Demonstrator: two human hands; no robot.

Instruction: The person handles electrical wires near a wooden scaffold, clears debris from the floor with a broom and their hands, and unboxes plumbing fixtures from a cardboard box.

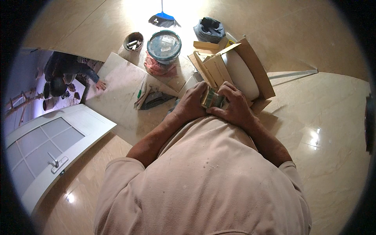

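A glossy beige tile floor fills the room. Left of the cardboard box stand a white door and lidded bucket. Before the box, the left hand and right hand pinch a small greenish packet.

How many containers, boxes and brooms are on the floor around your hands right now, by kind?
Round lidded buckets: 1, the teal-rimmed bucket
Small open tubs: 1, the brown tub
Cardboard boxes: 1, the opened box holding a white round item
Brooms: 1, the blue broom
Dark bags: 1, the grey bag
Total: 5
Both hands, left hand and right hand, grip a small greenish packet.
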